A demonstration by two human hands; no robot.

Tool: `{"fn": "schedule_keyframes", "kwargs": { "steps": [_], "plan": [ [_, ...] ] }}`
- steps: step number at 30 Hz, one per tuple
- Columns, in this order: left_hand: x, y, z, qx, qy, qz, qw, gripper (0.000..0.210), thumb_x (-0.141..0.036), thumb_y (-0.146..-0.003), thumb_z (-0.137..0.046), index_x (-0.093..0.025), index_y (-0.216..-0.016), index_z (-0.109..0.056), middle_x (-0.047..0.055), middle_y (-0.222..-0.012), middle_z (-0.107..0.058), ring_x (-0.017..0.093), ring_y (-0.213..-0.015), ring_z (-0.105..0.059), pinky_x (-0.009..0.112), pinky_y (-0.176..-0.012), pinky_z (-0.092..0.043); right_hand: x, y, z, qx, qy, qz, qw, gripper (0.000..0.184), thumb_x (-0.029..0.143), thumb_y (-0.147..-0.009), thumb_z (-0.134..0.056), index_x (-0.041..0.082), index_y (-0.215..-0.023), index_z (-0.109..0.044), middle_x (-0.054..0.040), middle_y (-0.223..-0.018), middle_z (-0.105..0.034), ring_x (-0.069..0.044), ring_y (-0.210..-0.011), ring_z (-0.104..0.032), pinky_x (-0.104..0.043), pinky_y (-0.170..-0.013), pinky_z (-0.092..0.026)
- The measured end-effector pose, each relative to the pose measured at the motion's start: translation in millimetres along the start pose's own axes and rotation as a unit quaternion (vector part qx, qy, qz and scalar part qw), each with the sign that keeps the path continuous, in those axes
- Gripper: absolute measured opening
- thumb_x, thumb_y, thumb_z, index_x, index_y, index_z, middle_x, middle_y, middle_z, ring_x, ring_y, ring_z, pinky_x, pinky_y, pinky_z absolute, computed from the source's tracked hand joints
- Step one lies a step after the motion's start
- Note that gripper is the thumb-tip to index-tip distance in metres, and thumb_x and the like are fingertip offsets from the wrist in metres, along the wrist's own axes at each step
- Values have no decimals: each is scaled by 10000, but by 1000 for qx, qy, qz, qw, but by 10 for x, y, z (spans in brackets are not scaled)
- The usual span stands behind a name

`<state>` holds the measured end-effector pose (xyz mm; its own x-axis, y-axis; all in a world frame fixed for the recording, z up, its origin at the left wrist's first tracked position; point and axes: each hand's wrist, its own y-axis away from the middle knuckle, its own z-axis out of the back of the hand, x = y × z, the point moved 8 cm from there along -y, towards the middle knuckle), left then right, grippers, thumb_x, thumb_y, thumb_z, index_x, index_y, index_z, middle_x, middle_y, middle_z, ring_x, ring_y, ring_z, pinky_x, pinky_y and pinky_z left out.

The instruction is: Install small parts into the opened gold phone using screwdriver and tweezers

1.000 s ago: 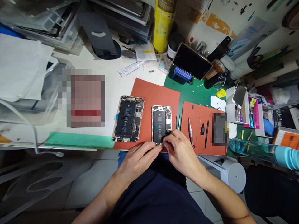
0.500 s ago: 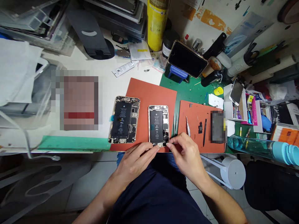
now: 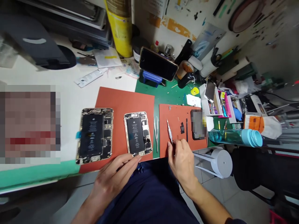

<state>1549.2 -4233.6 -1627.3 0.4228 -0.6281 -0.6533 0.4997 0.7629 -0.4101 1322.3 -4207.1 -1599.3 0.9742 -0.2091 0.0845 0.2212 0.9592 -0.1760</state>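
The smaller opened phone [image 3: 136, 133], its black battery exposed, lies on an orange mat [image 3: 121, 99]. At its bottom edge, my left hand [image 3: 116, 171] has its fingers together, holding the phone steady. My right hand [image 3: 183, 158] is over the near edge of a second orange mat [image 3: 201, 147], thumb and index finger closed at the lower end of a silver screwdriver [image 3: 169, 130]; its end is partly hidden. Silver tweezers [image 3: 155, 135] lie between the mats. A larger opened phone [image 3: 94, 135] is left of the first one.
On the right mat are a small black part [image 3: 182, 128], a black stick tool [image 3: 187, 130] and a dark blurred-out device [image 3: 198, 124]. Behind stands a phone on a blue stand [image 3: 151, 77]. A blue bottle [image 3: 233, 137] lies at the right, near white boxes of tools [image 3: 211, 105].
My right hand has moved from the smaller phone's lower right corner to the screwdriver. My left hand remains at the phone's bottom edge. The camera view has shifted to the right.
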Motion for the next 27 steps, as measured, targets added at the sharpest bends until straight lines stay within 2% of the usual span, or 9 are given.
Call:
{"fn": "schedule_keyframes", "kwargs": {
  "steps": [3,5,9,12,16,18,19,22,27],
  "plan": [
    [-42,-11,-19,3,-57,-45,997,388,-98,-1075,-562,-296,-1373,-713,-26,-1170,-820,161,-992,-798,302,-890,-663,3,5,53,-24,-14,8,1000,266,221,-1113,-503,202,-886,-641,-48,-769,-630,-219,-668,-611,-350,-623,-473],
    [-92,-29,-26,1,-112,-89,990,372,-68,-1066,-555,-252,-1341,-725,-18,-1122,-824,159,-958,-790,290,-859,-657,-31,4,200,-52,-77,9,996,221,189,-1108,-510,188,-948,-663,-32,-764,-651,-189,-638,-615,-326,-616,-486],
    [-197,-85,-20,-7,-176,-159,971,328,-8,-1018,-583,-191,-1219,-765,6,-1076,-829,187,-921,-768,320,-806,-646,-174,-48,588,-90,-254,-32,963,61,179,-1047,-641,206,-1030,-693,-6,-819,-679,-140,-673,-629,-275,-655,-533],
    [-258,-127,-11,-8,-194,-185,963,280,11,-1007,-580,-148,-1125,-778,37,-1057,-831,222,-922,-754,364,-803,-639,-209,-118,761,-115,-303,-55,944,57,176,-1017,-698,229,-1000,-709,-2,-817,-654,-145,-703,-604,-280,-647,-532],
    [-286,-137,1,-14,-207,-196,958,270,43,-1005,-574,-115,-1106,-769,39,-1029,-831,222,-915,-740,365,-801,-625,-148,-175,681,-127,-291,-30,948,85,177,-1048,-645,226,-989,-683,-11,-802,-666,-146,-691,-612,-288,-649,-548],
    [-274,-124,-10,-10,-210,-192,959,281,37,-1021,-556,-118,-1124,-766,33,-1040,-831,218,-929,-740,361,-816,-621,-179,-176,559,-114,-297,-39,947,30,206,-1050,-652,225,-1073,-651,-13,-831,-718,-142,-681,-664,-273,-636,-575],
    [-265,-117,-16,-8,-212,-188,959,285,32,-1027,-550,-121,-1132,-766,30,-1044,-830,217,-936,-741,361,-823,-619,-217,-177,493,-101,-314,-52,943,90,223,-1046,-664,227,-1129,-629,-16,-861,-750,-145,-695,-707,-266,-641,-598],
    [-237,-111,-33,-2,-212,-173,962,278,10,-1035,-564,-131,-1166,-766,27,-1068,-828,214,-959,-749,366,-845,-613,-414,-204,364,-99,-382,-119,911,258,276,-1023,-713,244,-1234,-568,-25,-960,-810,-166,-789,-809,-272,-710,-671],
    [-243,-163,-12,-9,-199,-170,965,269,-17,-1037,-583,-169,-1135,-783,22,-1089,-831,209,-934,-754,363,-858,-601,-710,-376,256,-196,-424,-187,864,299,375,-998,-747,243,-1172,-543,-66,-1031,-819,-193,-826,-830,-334,-787,-698]
  ]
}}
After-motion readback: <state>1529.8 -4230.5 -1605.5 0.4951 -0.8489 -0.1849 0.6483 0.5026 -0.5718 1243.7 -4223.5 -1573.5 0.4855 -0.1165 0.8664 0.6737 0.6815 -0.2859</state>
